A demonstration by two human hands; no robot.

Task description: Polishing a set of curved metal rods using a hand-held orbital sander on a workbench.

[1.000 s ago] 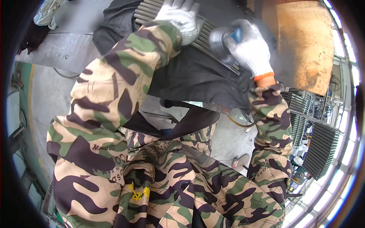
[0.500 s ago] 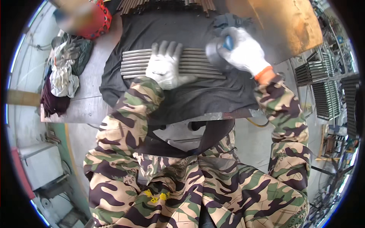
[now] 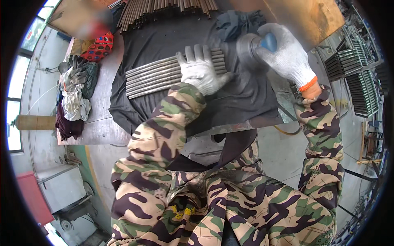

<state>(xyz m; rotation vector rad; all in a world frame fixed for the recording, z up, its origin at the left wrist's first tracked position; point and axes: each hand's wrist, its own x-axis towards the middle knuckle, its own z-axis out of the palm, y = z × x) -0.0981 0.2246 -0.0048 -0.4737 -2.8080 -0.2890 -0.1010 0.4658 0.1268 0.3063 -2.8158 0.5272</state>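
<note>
A row of several thin grey metal rods (image 3: 154, 78) lies side by side on a black cloth (image 3: 164, 39). My left hand (image 3: 199, 71), in a white glove with greyish fingertips, rests flat across the rods near their right ends, fingers spread and the thumb pointing right. To the right of the rods, my right hand (image 3: 285, 51), gloved in white with an orange cuff, is closed around the blue knob of a round grey tool (image 3: 248, 51). This tool is smeared by motion, so its underside and exact kind cannot be made out. It is apart from the rods.
Many brownish rods (image 3: 164, 8) are piled at the far edge of the cloth. A crumpled dark cloth (image 3: 240, 24) lies beyond the tool. Gloves and rags (image 3: 74, 94) are heaped at the left. Racks of rods (image 3: 361, 82) stand at the right, beside a tan board (image 3: 308, 20).
My right hand has moved the round tool rightward, off the rods' right ends. My left hand now lies closer to those ends. The view has turned slightly, and the rods slant more.
</note>
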